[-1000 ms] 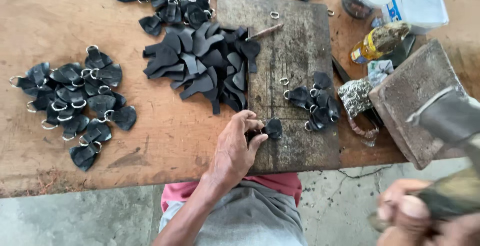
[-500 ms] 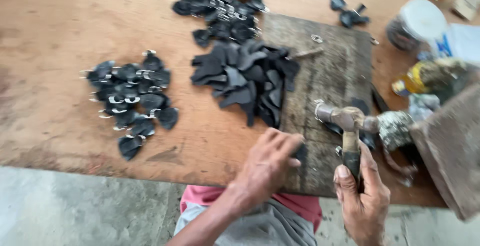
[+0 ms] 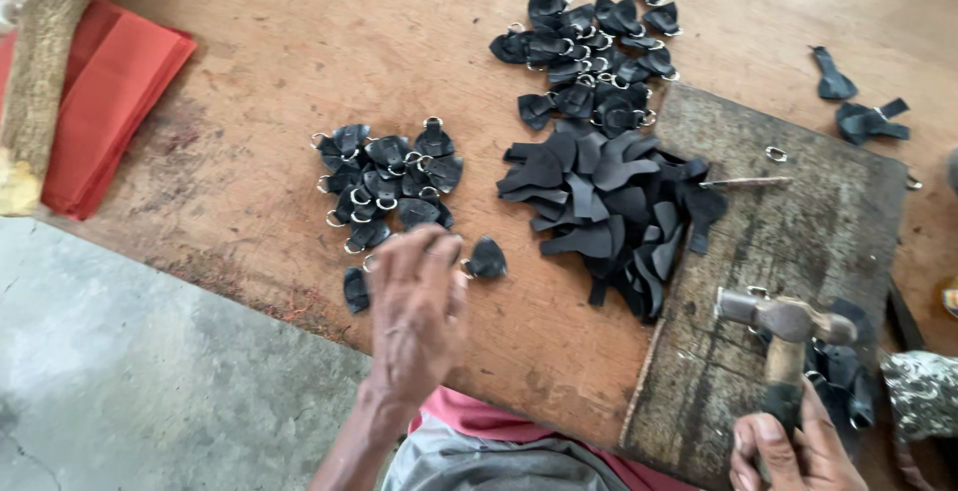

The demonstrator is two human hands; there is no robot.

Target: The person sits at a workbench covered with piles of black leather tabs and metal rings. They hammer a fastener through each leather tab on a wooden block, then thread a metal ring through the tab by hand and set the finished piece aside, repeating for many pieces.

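- Since half a second ago, left hand has left the dark wooden board and swung out to the near pile of ringed black leather tabs; hammer sits lower on the board.
- Far left of the board: folded red cloth with a rough fibrous bundle lying on it, parked away from the work.
- Left hand hovers blurred over the near pile's front edge, fingers loosely spread; grip looks apart, nothing visibly held. Single tab lies just beside it.
- Flat black leather cutouts heaped at the board's left edge, overlapping it, likely kept within reach.
- Second ringed pile sits beyond the board's far-left corner.
- On the board: loose metal ring and thin metal punch.
- Right hand grip clamped on the hammer handle, head resting above the board's near edge.
- Counter is worn, stained wood; grey concrete floor below.
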